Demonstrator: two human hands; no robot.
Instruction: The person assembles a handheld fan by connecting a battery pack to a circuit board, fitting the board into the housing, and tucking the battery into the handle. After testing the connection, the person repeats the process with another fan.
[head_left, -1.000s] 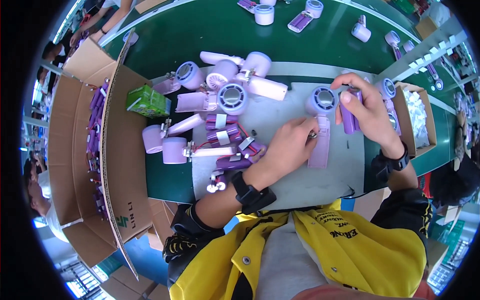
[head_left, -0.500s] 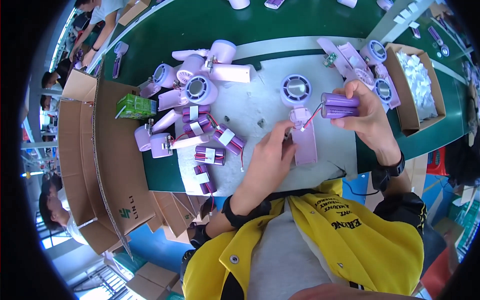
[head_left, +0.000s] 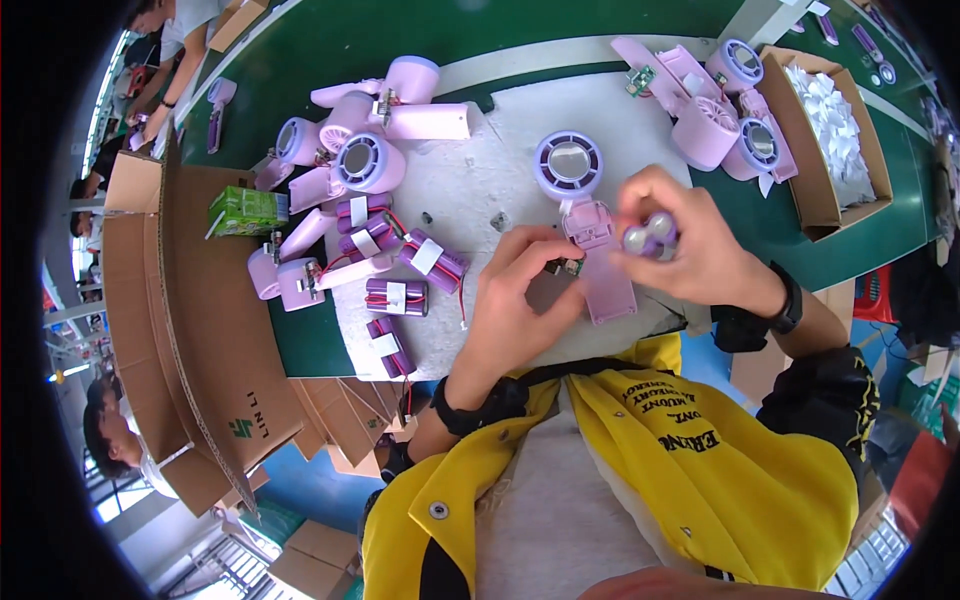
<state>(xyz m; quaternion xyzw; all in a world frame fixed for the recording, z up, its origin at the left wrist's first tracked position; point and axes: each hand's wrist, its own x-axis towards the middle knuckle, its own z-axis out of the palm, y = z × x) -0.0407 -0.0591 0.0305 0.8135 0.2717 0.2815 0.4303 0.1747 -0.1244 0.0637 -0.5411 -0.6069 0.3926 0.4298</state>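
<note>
My right hand (head_left: 705,245) grips a purple two-cell battery pack (head_left: 652,236), its cell ends turned up. Pinched at the fingertips of my left hand (head_left: 515,305) is a small circuit board (head_left: 570,267). Both hands are over a pink handheld fan, whose opened handle (head_left: 610,290) lies between them and whose round head (head_left: 568,165) sits just beyond. The pack's wires are mostly hidden by my fingers. To the left of my left hand lie several purple battery packs (head_left: 397,297) with white labels and red wires.
Opened pink fans (head_left: 370,162) cluster at the left, and others (head_left: 705,132) at the right. A carton of white paper pieces (head_left: 880,190) stands far right. At left are a large cardboard box (head_left: 225,330) and a green drink carton (head_left: 248,210). Other people work beyond it.
The battery pack has turned from lying sideways to end-up and come nearer the fan handle. A circuit board now shows in my left fingers. The whole view has shifted slightly.
</note>
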